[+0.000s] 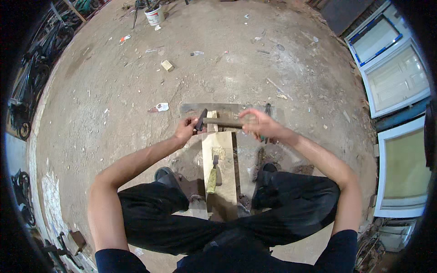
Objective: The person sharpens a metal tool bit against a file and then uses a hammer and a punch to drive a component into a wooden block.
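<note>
A hammer [224,122] with a dark metal head and a wooden handle lies level across the space between my hands. My right hand [260,125] is closed around the handle's right end, slightly smeared. Beside the hammer's head, my left hand [185,130] has its fingers pinched together; whether they grip the head or something small is hidden. Beneath the handle, a narrow wood strip [212,114] stands out past the end of a pale wooden board [226,148]. A chisel [212,178] with a yellow-green handle rests on that board, its blade pointing away from me.
The board lies between my shoes. A green-handled tool [267,109] is partly hidden by my right hand. Farther off are a small wood block [167,66] and a white bucket [154,16]. White-framed panels [403,168] line the right side; dark clutter [34,82] lines the left.
</note>
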Available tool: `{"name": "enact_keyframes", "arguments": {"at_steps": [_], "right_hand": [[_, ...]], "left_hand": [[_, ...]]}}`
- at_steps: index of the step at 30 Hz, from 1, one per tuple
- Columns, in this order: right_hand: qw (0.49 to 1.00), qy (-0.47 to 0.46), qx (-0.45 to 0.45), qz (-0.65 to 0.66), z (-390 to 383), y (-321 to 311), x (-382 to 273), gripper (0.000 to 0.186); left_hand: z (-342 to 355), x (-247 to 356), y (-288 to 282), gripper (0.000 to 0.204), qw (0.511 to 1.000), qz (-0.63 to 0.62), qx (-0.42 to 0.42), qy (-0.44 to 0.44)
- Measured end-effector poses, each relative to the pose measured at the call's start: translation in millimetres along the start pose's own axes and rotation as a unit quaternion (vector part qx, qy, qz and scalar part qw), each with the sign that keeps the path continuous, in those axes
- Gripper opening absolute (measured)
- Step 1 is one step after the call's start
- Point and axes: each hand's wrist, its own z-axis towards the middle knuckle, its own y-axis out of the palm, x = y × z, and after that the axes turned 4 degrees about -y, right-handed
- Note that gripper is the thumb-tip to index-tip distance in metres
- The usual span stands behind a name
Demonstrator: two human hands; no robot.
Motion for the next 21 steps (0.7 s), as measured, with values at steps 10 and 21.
{"name": "enact_keyframes", "arguments": {"at_steps": [10, 21], "right_hand": [[0.886, -0.303, 0.334, 0.109, -3, -11, -99, 0.023], [0.753, -0.377, 0.349, 0.411, -4, -61, -174, 0.032]], "left_hand": [[-39, 54, 72, 0.035, 0.979, -0.149, -0.137, 0.005], [-56, 133, 108, 0.026, 0.948, -0.243, -0.139, 0.154]]}}
